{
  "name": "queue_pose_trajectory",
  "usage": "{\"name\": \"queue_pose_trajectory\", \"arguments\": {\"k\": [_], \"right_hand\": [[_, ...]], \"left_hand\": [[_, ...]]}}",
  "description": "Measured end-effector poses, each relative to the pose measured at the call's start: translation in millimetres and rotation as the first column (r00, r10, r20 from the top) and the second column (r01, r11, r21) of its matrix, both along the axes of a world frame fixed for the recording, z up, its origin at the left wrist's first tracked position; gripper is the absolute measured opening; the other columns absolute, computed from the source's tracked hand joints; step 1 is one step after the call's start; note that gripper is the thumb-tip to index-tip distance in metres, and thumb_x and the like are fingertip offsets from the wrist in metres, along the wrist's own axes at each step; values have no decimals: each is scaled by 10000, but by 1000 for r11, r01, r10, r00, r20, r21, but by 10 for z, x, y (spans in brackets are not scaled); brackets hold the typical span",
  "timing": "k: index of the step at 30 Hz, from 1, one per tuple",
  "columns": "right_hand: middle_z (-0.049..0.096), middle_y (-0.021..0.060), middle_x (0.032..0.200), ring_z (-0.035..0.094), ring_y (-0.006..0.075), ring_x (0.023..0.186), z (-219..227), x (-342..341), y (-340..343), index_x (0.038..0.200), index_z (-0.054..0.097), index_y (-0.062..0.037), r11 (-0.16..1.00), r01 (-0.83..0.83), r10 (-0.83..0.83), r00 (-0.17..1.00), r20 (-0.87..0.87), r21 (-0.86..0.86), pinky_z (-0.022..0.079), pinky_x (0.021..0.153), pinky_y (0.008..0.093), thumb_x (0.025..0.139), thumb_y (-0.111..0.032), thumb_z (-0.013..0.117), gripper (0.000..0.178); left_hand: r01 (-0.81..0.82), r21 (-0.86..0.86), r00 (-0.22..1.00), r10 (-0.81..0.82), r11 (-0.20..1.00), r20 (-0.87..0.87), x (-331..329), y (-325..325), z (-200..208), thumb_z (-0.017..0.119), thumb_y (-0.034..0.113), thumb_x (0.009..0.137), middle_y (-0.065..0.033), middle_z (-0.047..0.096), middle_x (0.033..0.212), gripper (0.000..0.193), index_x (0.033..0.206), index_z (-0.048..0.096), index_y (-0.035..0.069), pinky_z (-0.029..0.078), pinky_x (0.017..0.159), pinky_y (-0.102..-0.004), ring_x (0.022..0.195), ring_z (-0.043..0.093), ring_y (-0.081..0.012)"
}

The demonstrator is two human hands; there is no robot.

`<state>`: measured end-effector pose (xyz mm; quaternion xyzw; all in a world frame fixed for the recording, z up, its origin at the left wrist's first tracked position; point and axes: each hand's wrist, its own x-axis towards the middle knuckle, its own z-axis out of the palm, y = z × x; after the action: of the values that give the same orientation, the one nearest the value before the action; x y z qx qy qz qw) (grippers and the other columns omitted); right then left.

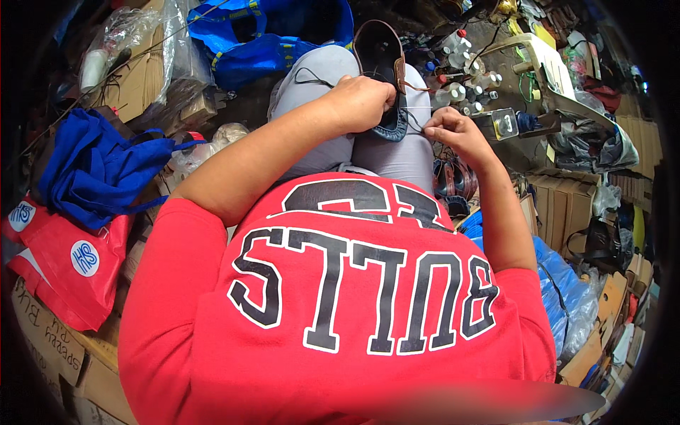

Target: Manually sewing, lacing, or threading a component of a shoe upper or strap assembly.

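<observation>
- Bracing both forearms in front of the red shirt (368,283) should steady the fine handwork over the lap.
- With the right hand (450,131), just beside the shoe, thumb and forefinger are pressed together, apparently pinching a thin dark cord (413,119); anything smaller in that pinch is too fine to tell. A tight, short hold would give the best control of tension.
- The left hand (365,103) bends over the shoe with fingers curled in; what they pinch, if anything, is hidden, so I cannot tell. Its job, I judge, is to keep the upper from twisting against a pull.
- The shoe (386,64) rests across the thighs, dark toe toward the body, brown-edged opening away; an even, sideways pull should avoid puckering the upper.
- A brown lace (416,87) trails rightward and could tangle, so it is best held aside.
- On the left knee of the grey trousers (316,127) lies a loose dark loop (315,82), worth freeing of snags.
- Beyond the right knee stand small bottles (455,92); elbow swings that way risk knocking them.
</observation>
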<state>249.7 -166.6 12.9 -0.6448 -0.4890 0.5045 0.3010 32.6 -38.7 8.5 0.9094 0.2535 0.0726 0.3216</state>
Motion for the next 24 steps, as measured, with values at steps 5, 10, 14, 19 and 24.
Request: {"name": "queue_pose_trajectory", "arguments": {"k": [5, 10, 14, 19, 24], "right_hand": [[522, -13, 874, 489, 85, 781, -58, -142, 10, 880, 674, -41, 985, 25, -44, 993, 107, 170, 394, 709, 230, 784, -190, 723, 184], [500, -9, 859, 481, 78, 789, 41, -22, -8, 797, 645, -50, 985, 89, -81, 995, -60, 147, 383, 712, 226, 805, -180, 695, 140], [501, 39, 896, 505, 135, 783, 177, 245, 338, 832, 627, -16, 945, -52, -99, 897, 432, 324, 419, 694, 258, 805, -167, 674, 160], [588, 84, 1068, 575, 265, 973, 115, 209, 428, 835, 671, -99, 869, -141, -284, 642, 712, 474, 475, 807, 359, 743, -149, 700, 109], [621, 45, 851, 596, 241, 872, 499, -331, 458, 833, 610, -138, 754, -655, 189, 295, 937, 54, 389, 816, 382, 812, -149, 562, 53]], "left_hand": [[16, -12, 1000, -16, 1000, 6, 16, -2, -3, 557, 149, 817, -147, 662, 839, 135, 896, 648, 89, 484, 750, -415, 829, 628, -338], [84, 25, 996, -84, 996, 1, -7, 12, 9, 550, 157, 832, -122, 656, 778, 111, 879, 637, 104, 473, 713, -423, 780, 627, -320], [113, 104, 992, -118, 988, 37, -31, 4, -31, 544, 157, 842, -106, 649, 757, 98, 866, 627, 110, 454, 707, -422, 778, 623, -308], [110, 201, 991, -123, 973, 54, -47, -39, -46, 530, 155, 853, -95, 634, 753, 92, 882, 604, 108, 430, 720, -432, 804, 607, -304], [95, 208, 994, -105, 974, 36, -74, -1, -80, 524, 134, 843, -89, 630, 768, 104, 917, 597, 136, 395, 743, -414, 797, 601, -286]]}}
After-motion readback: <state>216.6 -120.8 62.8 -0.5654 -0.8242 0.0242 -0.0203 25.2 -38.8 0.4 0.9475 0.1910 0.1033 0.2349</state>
